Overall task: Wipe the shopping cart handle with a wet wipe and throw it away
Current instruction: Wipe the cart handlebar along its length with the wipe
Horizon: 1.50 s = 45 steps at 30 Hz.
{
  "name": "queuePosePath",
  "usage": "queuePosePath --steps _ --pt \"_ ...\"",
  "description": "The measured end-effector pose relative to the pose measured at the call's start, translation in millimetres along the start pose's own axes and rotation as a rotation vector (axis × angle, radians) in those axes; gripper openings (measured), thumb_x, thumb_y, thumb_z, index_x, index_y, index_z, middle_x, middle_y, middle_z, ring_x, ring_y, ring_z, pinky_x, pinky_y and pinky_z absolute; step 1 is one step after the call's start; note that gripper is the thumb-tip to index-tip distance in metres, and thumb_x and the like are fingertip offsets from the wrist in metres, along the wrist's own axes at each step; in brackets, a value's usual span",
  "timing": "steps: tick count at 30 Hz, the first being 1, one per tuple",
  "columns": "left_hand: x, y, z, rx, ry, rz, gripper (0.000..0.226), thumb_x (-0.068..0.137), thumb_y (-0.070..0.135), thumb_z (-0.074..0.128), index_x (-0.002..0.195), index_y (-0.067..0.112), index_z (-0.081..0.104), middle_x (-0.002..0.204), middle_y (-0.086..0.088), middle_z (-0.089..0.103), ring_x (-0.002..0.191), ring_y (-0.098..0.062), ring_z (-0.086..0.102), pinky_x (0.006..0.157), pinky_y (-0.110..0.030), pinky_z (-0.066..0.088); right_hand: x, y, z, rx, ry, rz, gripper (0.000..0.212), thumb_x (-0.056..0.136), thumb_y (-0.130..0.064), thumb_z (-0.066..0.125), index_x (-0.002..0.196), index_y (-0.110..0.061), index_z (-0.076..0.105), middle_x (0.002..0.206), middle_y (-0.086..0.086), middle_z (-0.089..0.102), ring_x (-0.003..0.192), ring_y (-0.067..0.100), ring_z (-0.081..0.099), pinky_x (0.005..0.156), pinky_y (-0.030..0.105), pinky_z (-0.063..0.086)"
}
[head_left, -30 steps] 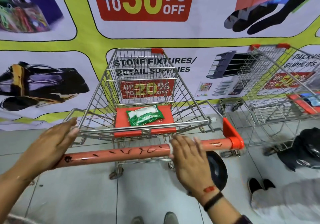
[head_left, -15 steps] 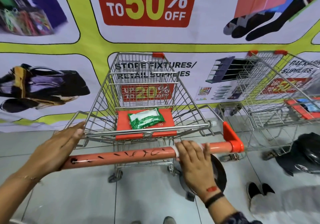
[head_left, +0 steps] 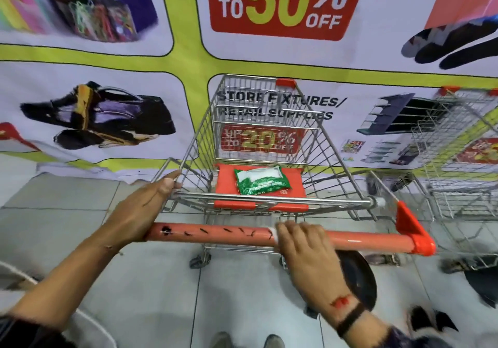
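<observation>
Handle point(head_left: 350, 241) spans 9 to 3 o'clock before the person; right hand point(head_left: 305, 250) curls over it, pressing a wet wipe point(head_left: 272, 232), mid-wipe. Left hand point(head_left: 140, 207) rests at its 9 o'clock end. Next, likely sweep toward the dark marks point(head_left: 215, 231)

This is a shop, or the entrance area of one. A wire shopping cart point(head_left: 269, 145) with an orange handle point(head_left: 296, 238) stands on a grey tiled floor point(head_left: 67, 213), and a second wire cart point(head_left: 458, 159) is parked just beside it on the right. Behind them a large printed sales banner point(head_left: 188, 59) covers the wall, reading "UP TO 50% OFF", "STORE FIXTURES/ RETAIL SUPPLIES" and "UP TO 20% OFF". It carries product pictures of bags, socks and display shelving.
</observation>
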State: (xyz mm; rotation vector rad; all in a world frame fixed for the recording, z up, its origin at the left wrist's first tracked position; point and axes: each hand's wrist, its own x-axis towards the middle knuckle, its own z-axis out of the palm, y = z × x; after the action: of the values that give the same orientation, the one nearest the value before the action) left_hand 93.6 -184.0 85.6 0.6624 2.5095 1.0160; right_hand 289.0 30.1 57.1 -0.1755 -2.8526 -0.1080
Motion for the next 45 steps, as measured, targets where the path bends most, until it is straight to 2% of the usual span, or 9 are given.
queuePosePath --steps 6,10,16,19,21,38,40,43,45 --pt "-1.9 0.0 2.0 0.050 0.030 0.000 0.054 0.078 0.065 0.008 0.122 0.054 0.037 0.119 0.021 0.052 0.119 -0.007 0.040 0.098 -0.030 0.026 44.9 -92.3 10.3 0.024 0.001 -0.109 0.036 0.080 -0.027 0.030 0.111 -0.015 0.044 0.085 -0.005 0.073 0.069 0.014 0.067 0.068 0.024 0.056" --pt "-3.9 -1.1 2.1 0.077 0.002 0.026 0.055 0.080 0.060 0.008 0.128 0.050 0.033 0.130 0.014 0.053 0.124 -0.009 0.040 0.102 -0.033 0.029 35.1 -61.2 4.6 -0.030 -0.008 -0.122 0.033 0.091 -0.019 0.021 0.113 -0.012 0.044 0.085 -0.003 0.074 0.067 0.018 0.066 0.068 0.027 0.055" --pt "-1.6 0.0 1.5 -0.024 0.018 -0.025 0.057 0.080 0.062 0.006 0.127 0.050 0.035 0.119 0.022 0.052 0.121 -0.007 0.041 0.101 -0.034 0.029 0.1 -14.5 9.2 -0.135 0.039 0.029 0.045 0.067 -0.015 0.036 0.110 -0.005 0.046 0.086 0.017 0.074 0.087 0.031 0.041 0.082 0.043 0.032" --pt "0.1 0.2 1.4 -0.057 0.014 -0.048 0.059 0.079 0.063 0.004 0.127 0.050 0.035 0.126 0.016 0.055 0.123 -0.010 0.042 0.103 -0.037 0.029 20.5 -57.8 11.4 -0.057 0.009 -0.009 0.044 0.068 -0.017 0.034 0.109 -0.008 0.045 0.087 0.010 0.075 0.083 0.032 0.060 0.085 0.045 0.042" --pt "-0.2 0.5 1.4 -0.075 0.006 -0.048 0.060 0.078 0.064 0.004 0.127 0.051 0.035 0.127 0.014 0.056 0.124 -0.012 0.042 0.104 -0.039 0.029 42.4 -96.3 10.9 -0.010 0.002 -0.086 0.042 0.071 -0.020 0.033 0.109 -0.010 0.045 0.086 0.003 0.075 0.073 0.023 0.068 0.072 0.032 0.056" --pt "1.4 2.1 0.0 -0.089 -0.028 -0.098 0.058 0.085 0.060 -0.001 0.128 0.049 0.035 0.131 0.012 0.053 0.125 -0.012 0.040 0.095 -0.035 0.028 77.9 -144.5 -7.9 -0.043 -0.188 -0.144 0.029 0.074 -0.026 0.039 0.097 -0.015 0.054 0.069 -0.002 0.066 0.055 0.017 0.061 0.056 0.025 0.052" --pt "1.4 2.1 -1.3 -0.125 -0.036 -0.108 0.061 0.079 0.062 -0.002 0.126 0.051 0.036 0.130 0.013 0.054 0.126 -0.011 0.040 0.099 -0.038 0.028 92.1 -150.5 -16.1 -0.023 -0.234 -0.170 0.025 0.084 -0.034 0.049 0.099 -0.018 0.059 0.080 0.000 0.068 0.066 0.018 0.065 0.061 0.027 0.052" --pt "0.9 2.5 -1.7 -0.137 -0.040 -0.100 0.063 0.078 0.061 -0.003 0.126 0.051 0.036 0.131 0.012 0.053 0.127 -0.011 0.038 0.101 -0.038 0.028 99.6 -141.3 -15.3 0.173 -0.400 -0.264 0.036 0.097 -0.036 0.035 0.115 -0.006 0.042 0.114 0.016 0.059 0.099 0.035 0.060 0.080 0.040 0.047" --pt "0.4 2.0 0.0 -0.095 -0.038 -0.083 0.061 0.081 0.060 -0.002 0.129 0.048 0.034 0.132 0.012 0.052 0.128 -0.012 0.037 0.094 -0.033 0.027 97.2 -122.5 -17.5 0.295 -0.407 -0.245 0.030 0.097 -0.038 0.036 0.108 -0.011 0.043 0.114 0.015 0.061 0.099 0.034 0.060 0.072 0.038 0.043"
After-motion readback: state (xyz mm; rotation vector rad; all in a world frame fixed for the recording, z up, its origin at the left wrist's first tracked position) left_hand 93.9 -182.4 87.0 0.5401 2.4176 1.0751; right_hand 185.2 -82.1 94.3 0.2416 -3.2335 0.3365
